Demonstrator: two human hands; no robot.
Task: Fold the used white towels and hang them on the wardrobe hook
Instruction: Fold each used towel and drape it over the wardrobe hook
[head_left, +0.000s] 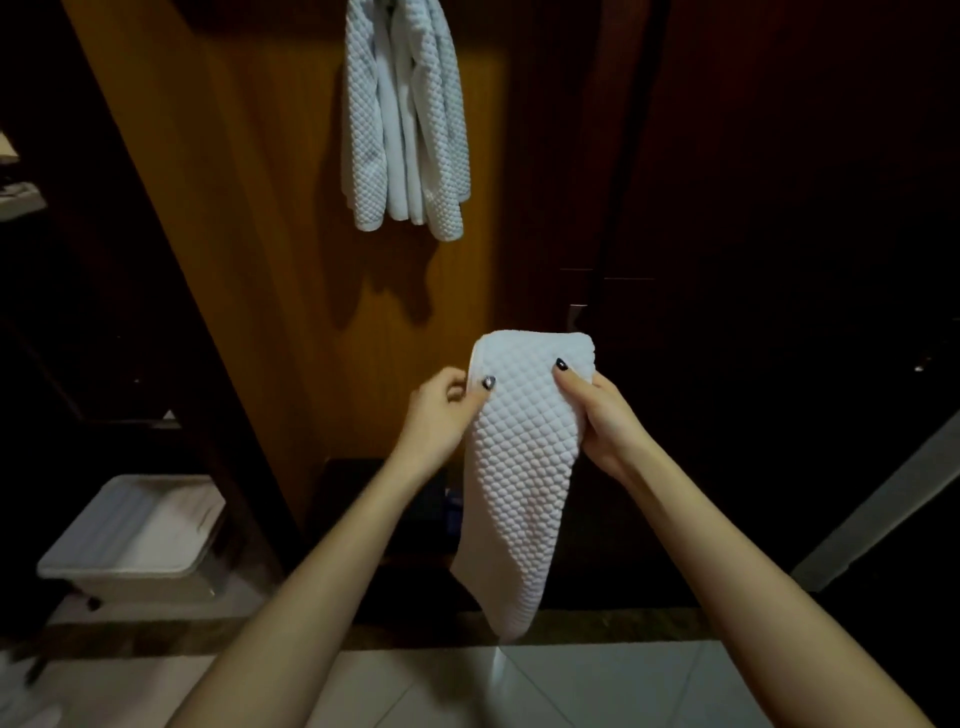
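A white waffle-textured towel (522, 467) hangs folded in front of me, its lower end drooping toward the floor. My left hand (441, 410) pinches its upper left edge between thumb and fingers. My right hand (597, 415) grips its upper right side, thumb on the front. Higher up, other white towels (405, 119) hang bunched against the orange-brown wardrobe panel (249, 234); the hook itself is hidden behind them.
A white plastic bin (135, 535) sits on the floor at the lower left. Dark wardrobe doors (779, 208) fill the right side. Pale floor tiles (519, 686) lie below my arms. A dark shelf unit (52, 260) stands at the left.
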